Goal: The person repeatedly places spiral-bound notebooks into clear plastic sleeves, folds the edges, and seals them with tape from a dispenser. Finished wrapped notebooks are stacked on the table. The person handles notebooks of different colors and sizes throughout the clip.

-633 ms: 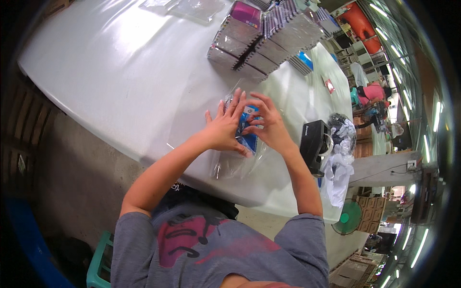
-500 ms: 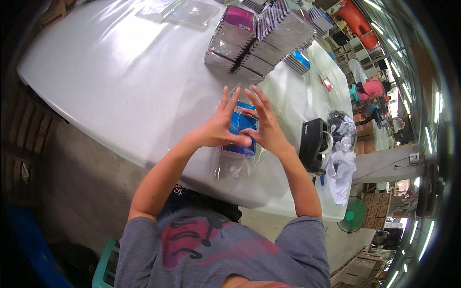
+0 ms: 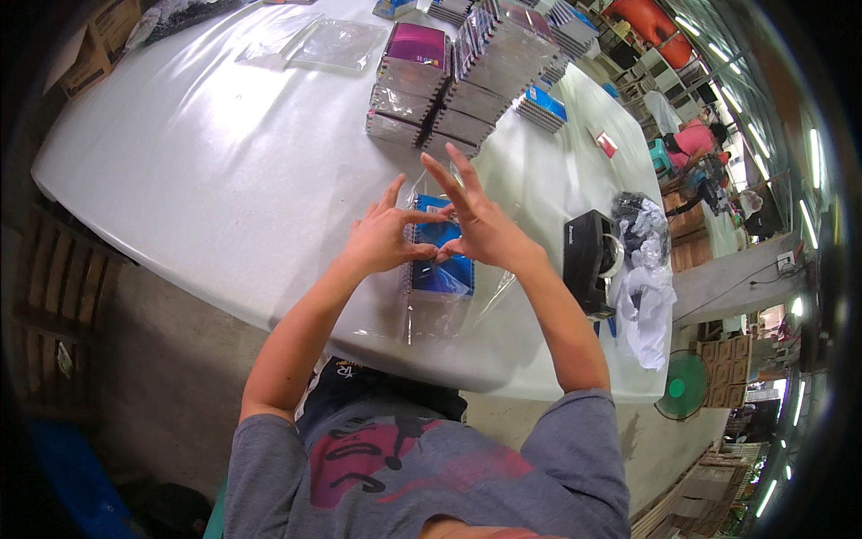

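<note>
A blue spiral notebook (image 3: 441, 266) lies inside a clear plastic sleeve (image 3: 429, 314) on the white table (image 3: 215, 171), close to its near edge. My left hand (image 3: 384, 235) rests on the notebook's left edge, thumb and forefinger pinching at the top of the sleeve, other fingers spread upward. My right hand (image 3: 479, 221) meets it from the right, thumb down on the blue cover and fingers fanned out above. The notebook's upper part is hidden under both hands.
Stacks of wrapped spiral notebooks (image 3: 467, 63) stand at the far side, with loose clear sleeves (image 3: 334, 43) to their left. A black tape dispenser (image 3: 588, 259) and crumpled plastic bags (image 3: 646, 278) sit at the right. A green fan (image 3: 684, 395) stands on the floor.
Both hands have drawn up from lying flat on the notebook to a fingertip hold with fingers spread. The view has shifted, so the table and stacks sit lower in the picture.
</note>
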`<move>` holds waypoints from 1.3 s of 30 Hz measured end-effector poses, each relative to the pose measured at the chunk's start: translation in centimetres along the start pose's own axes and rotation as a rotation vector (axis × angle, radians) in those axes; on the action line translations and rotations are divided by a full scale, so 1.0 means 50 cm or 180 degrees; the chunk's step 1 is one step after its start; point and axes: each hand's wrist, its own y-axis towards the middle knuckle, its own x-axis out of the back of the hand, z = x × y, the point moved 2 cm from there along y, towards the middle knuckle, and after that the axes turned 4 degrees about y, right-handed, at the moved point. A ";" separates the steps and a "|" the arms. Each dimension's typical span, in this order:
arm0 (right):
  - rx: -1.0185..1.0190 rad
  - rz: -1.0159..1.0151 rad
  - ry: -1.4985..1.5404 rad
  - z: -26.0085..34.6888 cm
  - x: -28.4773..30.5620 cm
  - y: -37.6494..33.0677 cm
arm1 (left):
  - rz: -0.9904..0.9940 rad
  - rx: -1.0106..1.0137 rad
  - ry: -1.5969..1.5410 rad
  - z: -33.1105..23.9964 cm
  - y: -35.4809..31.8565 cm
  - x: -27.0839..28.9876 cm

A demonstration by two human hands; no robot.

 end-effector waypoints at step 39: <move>-0.2797 -0.3374 0.3920 -0.206 0.085 -0.613 | 0.0162 0.0352 -0.0472 -0.023 0.000 0.020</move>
